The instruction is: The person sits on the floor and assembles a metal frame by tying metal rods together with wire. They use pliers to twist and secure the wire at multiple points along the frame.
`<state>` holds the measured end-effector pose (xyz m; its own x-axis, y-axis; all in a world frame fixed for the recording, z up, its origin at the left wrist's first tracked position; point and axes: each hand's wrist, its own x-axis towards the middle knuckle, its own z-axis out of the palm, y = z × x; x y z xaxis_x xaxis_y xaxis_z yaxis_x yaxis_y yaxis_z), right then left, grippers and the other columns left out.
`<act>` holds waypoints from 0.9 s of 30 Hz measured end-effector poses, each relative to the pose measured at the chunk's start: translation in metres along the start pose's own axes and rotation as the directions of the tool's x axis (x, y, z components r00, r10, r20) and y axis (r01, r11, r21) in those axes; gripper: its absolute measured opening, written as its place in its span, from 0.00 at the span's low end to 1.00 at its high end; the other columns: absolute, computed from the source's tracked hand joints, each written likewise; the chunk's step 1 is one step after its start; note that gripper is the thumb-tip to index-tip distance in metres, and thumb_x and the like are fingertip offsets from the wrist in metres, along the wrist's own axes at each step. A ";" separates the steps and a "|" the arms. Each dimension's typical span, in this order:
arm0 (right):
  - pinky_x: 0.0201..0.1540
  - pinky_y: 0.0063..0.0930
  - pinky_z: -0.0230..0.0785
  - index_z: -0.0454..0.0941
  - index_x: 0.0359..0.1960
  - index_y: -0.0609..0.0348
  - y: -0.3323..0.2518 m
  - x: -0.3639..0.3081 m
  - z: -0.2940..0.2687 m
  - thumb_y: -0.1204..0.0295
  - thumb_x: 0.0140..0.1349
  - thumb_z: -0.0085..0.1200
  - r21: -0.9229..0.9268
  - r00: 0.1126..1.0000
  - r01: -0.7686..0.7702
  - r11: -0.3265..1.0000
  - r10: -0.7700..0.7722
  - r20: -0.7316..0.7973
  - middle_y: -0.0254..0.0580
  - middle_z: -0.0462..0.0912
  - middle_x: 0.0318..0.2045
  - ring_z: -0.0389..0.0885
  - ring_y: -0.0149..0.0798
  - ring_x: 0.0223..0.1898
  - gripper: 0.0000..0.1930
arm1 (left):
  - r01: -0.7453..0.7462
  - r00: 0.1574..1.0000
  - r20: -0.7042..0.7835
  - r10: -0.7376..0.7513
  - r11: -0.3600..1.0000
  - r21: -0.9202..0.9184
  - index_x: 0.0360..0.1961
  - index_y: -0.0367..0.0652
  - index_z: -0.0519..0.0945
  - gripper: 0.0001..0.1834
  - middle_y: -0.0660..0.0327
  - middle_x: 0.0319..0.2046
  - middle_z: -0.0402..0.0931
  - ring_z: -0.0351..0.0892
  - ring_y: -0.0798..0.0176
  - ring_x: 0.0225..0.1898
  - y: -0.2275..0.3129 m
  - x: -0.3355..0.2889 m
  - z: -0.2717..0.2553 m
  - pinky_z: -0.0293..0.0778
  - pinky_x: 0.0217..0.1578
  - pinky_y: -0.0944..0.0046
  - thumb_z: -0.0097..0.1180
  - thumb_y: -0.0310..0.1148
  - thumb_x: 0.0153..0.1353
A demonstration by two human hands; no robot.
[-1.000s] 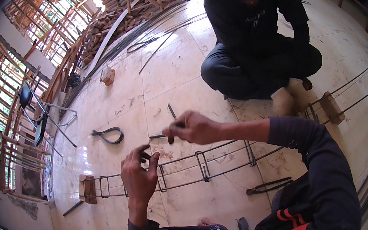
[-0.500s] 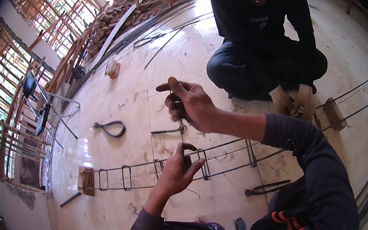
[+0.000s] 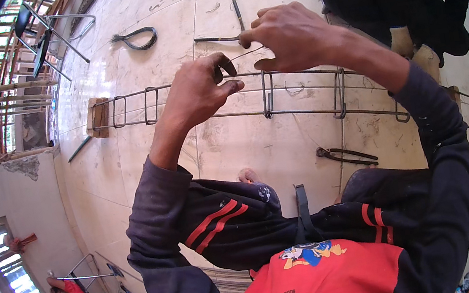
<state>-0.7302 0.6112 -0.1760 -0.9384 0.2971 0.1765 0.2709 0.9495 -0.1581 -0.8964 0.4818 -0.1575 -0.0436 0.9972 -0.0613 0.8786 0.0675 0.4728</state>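
Observation:
A thin wire (image 3: 247,54) runs between my two hands, just above a long rebar frame (image 3: 301,112) with square stirrups. My left hand (image 3: 193,89) has its fingers curled at the wire's left end, with the thumb held apart over the frame. My right hand (image 3: 294,36) is at the other end, farther out; its palm side is hidden. Beyond it lies a tool with two spread dark handles (image 3: 216,39), its head covered by the hand. On the near side of the frame, pincers (image 3: 346,155) rest on the tiles.
A wooden block (image 3: 98,117) supports the frame's left end. A looped bundle of wire (image 3: 138,40) lies on the far floor. At right sits a co-worker in dark clothes with gloved hands (image 3: 426,62) by the frame. A folding chair (image 3: 43,44) stands far left.
My view has tilted downward. The right hand has come down from high above the left to beside it, and the wire now runs sideways between them.

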 end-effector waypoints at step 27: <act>0.42 0.47 0.73 0.82 0.37 0.63 0.009 -0.072 0.067 0.59 0.66 0.46 0.352 0.871 -0.363 0.863 0.180 0.458 0.56 0.83 0.33 0.82 0.57 0.39 0.19 | -0.308 0.949 0.131 0.286 0.757 0.577 0.39 0.45 0.79 0.16 0.57 0.37 0.79 0.78 0.55 0.41 0.042 0.014 0.069 0.72 0.39 0.58 0.65 0.34 0.49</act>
<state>-0.6742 0.5918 -0.2553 -0.8665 0.3832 -0.3199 0.4991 0.6759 -0.5423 -0.8275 0.4966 -0.1993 0.2726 0.9614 -0.0381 0.9525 -0.2753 -0.1302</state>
